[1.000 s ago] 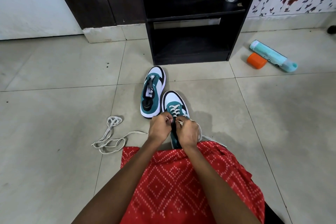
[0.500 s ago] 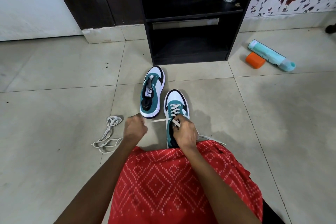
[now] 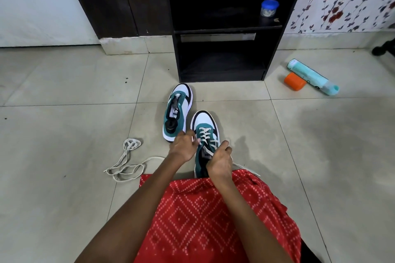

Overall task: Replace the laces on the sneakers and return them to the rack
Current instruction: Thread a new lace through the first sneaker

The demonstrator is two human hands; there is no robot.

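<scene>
2 sneakers on tile floor (image 3: 64, 134), teal/white/black. Near sneaker (image 3: 204, 118) sits just in front of the red patterned garment (image 3: 213, 220), toe toward the rack (image 3: 177, 60). Far sneaker (image 3: 181, 94) is just beside it on the L, closer to the rack, unlaced, tongue exposed.

Diff vs 0.5 s ago: L hand (image 3: 183, 145) was out to the L w/ lace stretched taut. Now it's back at the near sneaker's L eyelet row, fingers curled, pinching the end of the threaded lace (image 3: 206, 134). R hand (image 3: 220, 160) approx same spot, over tongue/collar, fingers curled round the R side of the upper. Whether it also pinches lace: can't tell. Threaded lace crisscrosses several rows; a free tail runs from under the R hand onto the floor to the R.

Edges/room:
- Loose lace (image 3: 126, 160) tangled on the floor L of the garment, one end reaching near the L forearm.
- Far sneaker's toe is near the rack base, not touching. Rack front is open.
- Blue-lidded jar (image 3: 269, 7) on the upper shelf, R side.
- Teal bottle (image 3: 312, 77) on its side w/ orange cap (image 3: 294, 81) just beside it, R of the rack, well apart from the sneakers.
- Wide tile stretch both sides of the hands.
</scene>
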